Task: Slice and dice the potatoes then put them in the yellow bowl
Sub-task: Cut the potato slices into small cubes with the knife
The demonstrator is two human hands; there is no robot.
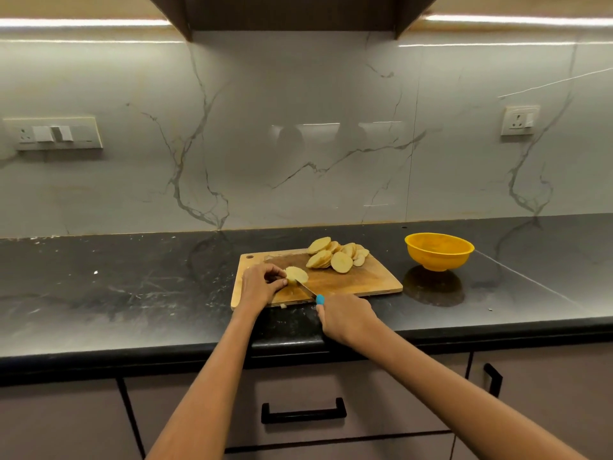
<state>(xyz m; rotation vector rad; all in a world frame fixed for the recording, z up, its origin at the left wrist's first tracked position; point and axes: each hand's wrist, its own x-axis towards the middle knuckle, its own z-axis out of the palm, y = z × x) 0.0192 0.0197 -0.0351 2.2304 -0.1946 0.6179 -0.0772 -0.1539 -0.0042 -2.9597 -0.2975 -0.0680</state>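
A wooden cutting board [358, 280] lies on the black counter. My left hand [260, 285] pins a potato piece [296, 274] at the board's near left. My right hand [345, 318] grips a knife [308, 288] with a blue handle, and its blade rests against the potato piece. A pile of several round potato slices [336, 255] sits at the board's far edge. To the right of the board stands the yellow bowl [438, 251], and nothing shows inside it.
A small potato scrap [283, 305] lies on the counter by the board's near edge. The black counter [116, 287] stretches left and right. A marble backsplash carries wall sockets [56, 133]. Drawers with black handles [303, 414] sit below the counter edge.
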